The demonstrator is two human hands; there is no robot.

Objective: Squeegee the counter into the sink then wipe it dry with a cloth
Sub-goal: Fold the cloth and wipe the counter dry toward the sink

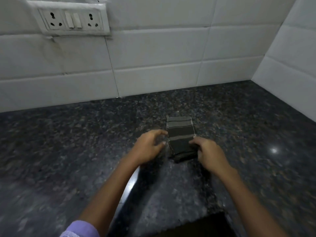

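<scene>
Right hand pinches the near right edge of a folded dark striped cloth, thumb on top. Left hand sits at the cloth's left edge, fingers loosely curled, fingertips touching the fabric; no firm hold visible. Cloth lies flat on the speckled granite counter, mid-depth, near the tiled corner. Socket panel on the wall, upper left.

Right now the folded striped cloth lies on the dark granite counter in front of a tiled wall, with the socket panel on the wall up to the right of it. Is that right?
Not quite. The head view shows the socket panel on the tiled wall up to the left of the folded striped cloth, not the right. The rest holds: the cloth lies on the dark granite counter.
</scene>
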